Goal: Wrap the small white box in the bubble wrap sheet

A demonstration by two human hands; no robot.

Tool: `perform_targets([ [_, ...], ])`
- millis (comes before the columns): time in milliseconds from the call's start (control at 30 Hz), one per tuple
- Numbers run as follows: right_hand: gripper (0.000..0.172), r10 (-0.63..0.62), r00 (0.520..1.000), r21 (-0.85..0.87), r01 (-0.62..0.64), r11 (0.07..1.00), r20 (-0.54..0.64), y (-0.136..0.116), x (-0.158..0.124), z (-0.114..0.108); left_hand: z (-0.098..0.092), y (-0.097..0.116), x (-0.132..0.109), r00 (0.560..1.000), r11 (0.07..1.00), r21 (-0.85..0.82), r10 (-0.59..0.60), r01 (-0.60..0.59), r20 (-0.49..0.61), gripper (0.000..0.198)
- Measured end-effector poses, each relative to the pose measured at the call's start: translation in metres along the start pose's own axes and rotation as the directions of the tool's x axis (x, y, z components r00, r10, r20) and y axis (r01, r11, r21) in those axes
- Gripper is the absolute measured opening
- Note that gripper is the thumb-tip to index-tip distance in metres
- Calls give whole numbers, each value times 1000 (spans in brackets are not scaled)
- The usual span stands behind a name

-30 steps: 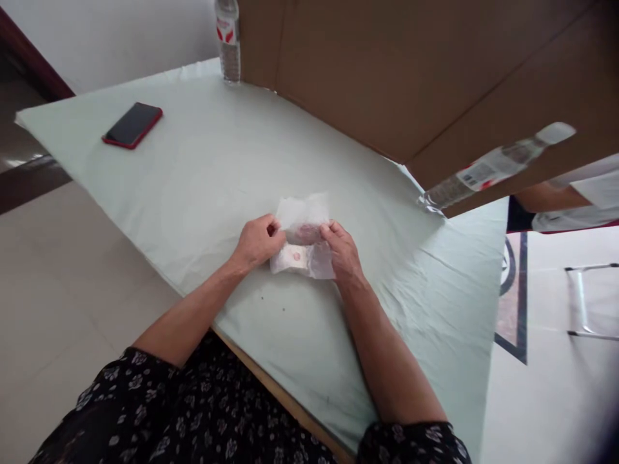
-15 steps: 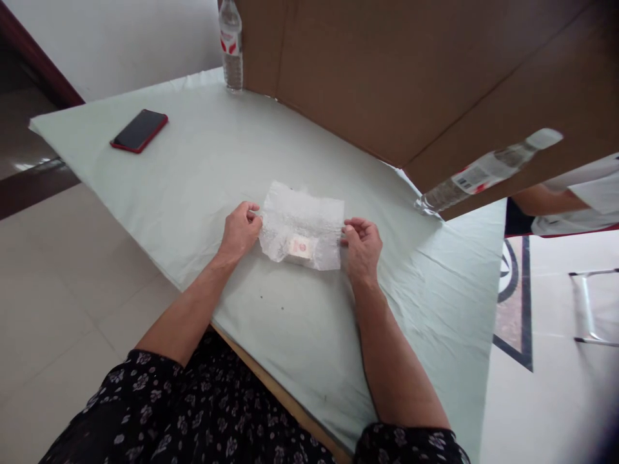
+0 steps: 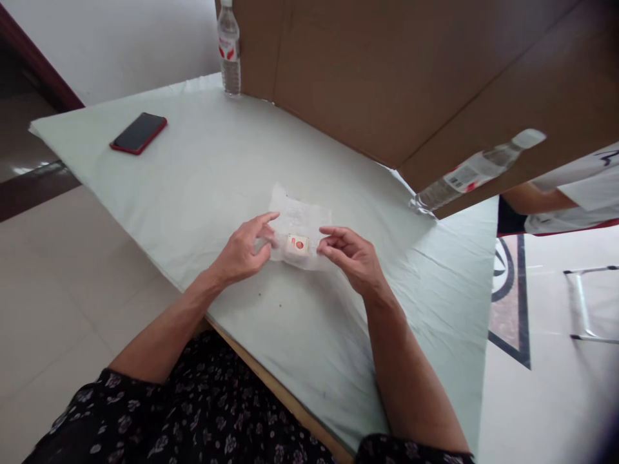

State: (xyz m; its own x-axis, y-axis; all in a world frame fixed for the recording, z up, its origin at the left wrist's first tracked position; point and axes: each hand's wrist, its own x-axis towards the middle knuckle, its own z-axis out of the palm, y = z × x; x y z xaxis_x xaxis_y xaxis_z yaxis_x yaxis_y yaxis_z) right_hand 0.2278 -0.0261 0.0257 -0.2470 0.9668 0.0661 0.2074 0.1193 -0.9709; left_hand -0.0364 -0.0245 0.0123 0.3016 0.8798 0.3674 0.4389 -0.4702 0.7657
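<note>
Box (image 3: 298, 245) lying on wrap (image 3: 305, 218), left hand (image 3: 240, 253) hovering nearby, spread, gripping nothing, right hand (image 3: 356, 259) hovering opposite, half-curled, hold unclear

Two clear red-labelled plastic bottles (image 3: 229, 61) (image 3: 467, 175); one flat black red-cased phone (image 3: 139, 133); one small cream red-printed box (image 3: 298, 245); one translucent white wrapping sheet (image 3: 302, 218); two bare hands (image 3: 242, 250) (image 3: 355, 259); one pale green tablecloth (image 3: 207, 158); two dark specks (image 3: 260, 294) (image 3: 280, 305).

Forearms (image 3: 167, 322) angle inward; left grip (image 3: 240, 251) spread, right grip (image 3: 356, 260) half-curled and parted
</note>
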Motion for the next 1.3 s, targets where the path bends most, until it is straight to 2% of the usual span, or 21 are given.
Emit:
perform_targets([
  [33, 39, 14, 995, 7, -15, 1000, 103, -2, -6, -3, -6, -1, -5, 997, 999, -37, 37, -35, 61, 62],
  [100, 37, 72, 946, -38, -64, 997, 315, -3, -19, -7, -18, -3, -14, 972, 996, -46, 84, -75, 220, 53],
  [167, 35, 137, 898, -119, -95, 988, 418, -2, -28, -8, -25, -3, -20, 944, 997, 31, 61, -75, 323, 39],
  [200, 35, 156, 897, -155, -100, 983, 414, -1, -30, -7, -26, -2, -22, 936, 994, 84, 37, -71, 351, 35],
  [300, 30, 134, 963, -252, -73, 965, 235, 1, -30, -3, -21, 5, -18, 946, 960, 270, -17, -75, 325, 29],
  [367, 27, 55, 995, -328, -23, 944, 87, 1, -24, 2, -13, 11, -11, 961, 921, 372, 14, -120, 277, 25],
  [433, 31, -45, 999, -415, 46, 909, 12, 2, -15, 8, -5, 14, -4, 957, 892, 409, 79, -193, 278, 29],
  [500, 47, -125, 992, -499, 126, 858, 34, 6, -6, 16, 3, 14, 1, 944, 880, 416, 96, -228, 314, 51],
  [567, 59, -148, 984, -558, 180, 810, 102, 12, 1, 24, 8, 10, 2, 931, 881, 432, 27, -194, 363, 79],
  [633, 58, -143, 981, -585, 193, 788, 132, 17, 6, 30, 11, 5, 1, 908, 877, 462, -82, -130, 411, 94],
  [700, 51, -144, 986, -592, 168, 788, 88, 20, 5, 27, 11, 1, -2, 884, 867, 490, -158, -90, 441, 99],
  [767, 49, -155, 988, -583, 122, 803, -7, 22, 0, 14, 9, -4, -4, 871, 861, 503, -187, -78, 455, 100],
  [833, 50, -147, 981, -559, 52, 828, -127, 26, -10, -9, 7, -7, -7, 866, 860, 504, -194, -75, 461, 100],
  [933, 55, -67, 938, -536, -135, 833, -340, 39, -29, -49, 5, -11, -9, 871, 862, 502, -189, -75, 454, 99],
  [1000, 57, -24, 916, -565, -227, 793, -401, 48, -41, -68, 6, -13, -11, 879, 861, 503, -181, -75, 442, 98],
  [1067, 61, -102, 901, -642, -217, 736, -421, 50, -49, -74, 7, -13, -11, 882, 859, 507, -180, -74, 435, 99],
  [1133, 61, -253, 870, -720, -153, 677, -422, 42, -53, -64, 7, -13, -11, 878, 856, 512, -186, -75, 440, 99],
  [1200, 54, -369, 845, -768, -75, 636, -387, 26, -51, -42, 8, -12, -11, 875, 851, 520, -191, -79, 446, 99],
  [1233, 51, -394, 851, -781, -30, 624, -347, 18, -48, -28, 8, -12, -10, 874, 848, 524, -192, -81, 446, 99],
  [1300, 48, -384, 895, -783, 66, 618, -228, 5, -38, 0, 10, -11, -9, 877, 842, 533, -190, -85, 440, 98],
])
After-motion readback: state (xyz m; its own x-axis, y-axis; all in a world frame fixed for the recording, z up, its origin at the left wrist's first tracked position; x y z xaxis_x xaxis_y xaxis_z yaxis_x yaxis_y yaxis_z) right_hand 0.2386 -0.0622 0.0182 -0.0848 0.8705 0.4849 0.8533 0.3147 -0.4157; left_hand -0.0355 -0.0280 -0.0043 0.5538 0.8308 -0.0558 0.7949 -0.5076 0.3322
